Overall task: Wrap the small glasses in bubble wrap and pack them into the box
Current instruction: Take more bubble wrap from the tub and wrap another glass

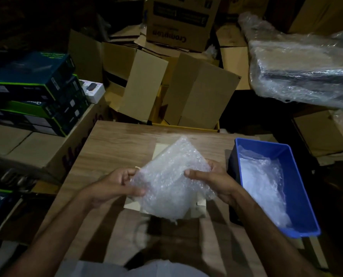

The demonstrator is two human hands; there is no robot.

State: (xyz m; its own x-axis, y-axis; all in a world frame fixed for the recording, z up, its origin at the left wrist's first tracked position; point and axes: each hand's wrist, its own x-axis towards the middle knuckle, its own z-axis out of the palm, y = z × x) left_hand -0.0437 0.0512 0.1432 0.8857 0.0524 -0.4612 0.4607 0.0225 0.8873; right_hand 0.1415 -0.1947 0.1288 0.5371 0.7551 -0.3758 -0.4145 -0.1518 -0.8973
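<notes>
Two hands, left hand (117,184) and right hand (212,179), are gripping one bubble wrap sheet (170,180), fingers clamped on its edges, beside one blue tray (298,188)

Table centre: pale flat cardboard box (198,211), on wood-grain table (110,148).
Above box: clear bubble wrap sheet (172,182), between left hand (116,185) and right hand (214,180).
Right of box: blue plastic rectangular bin (298,196), crumpled bubble wrap (264,186) inside.
Behind table: open brown cardboard cartons (166,84).
Left of table: stacked dark printed boxes (36,90).
</notes>
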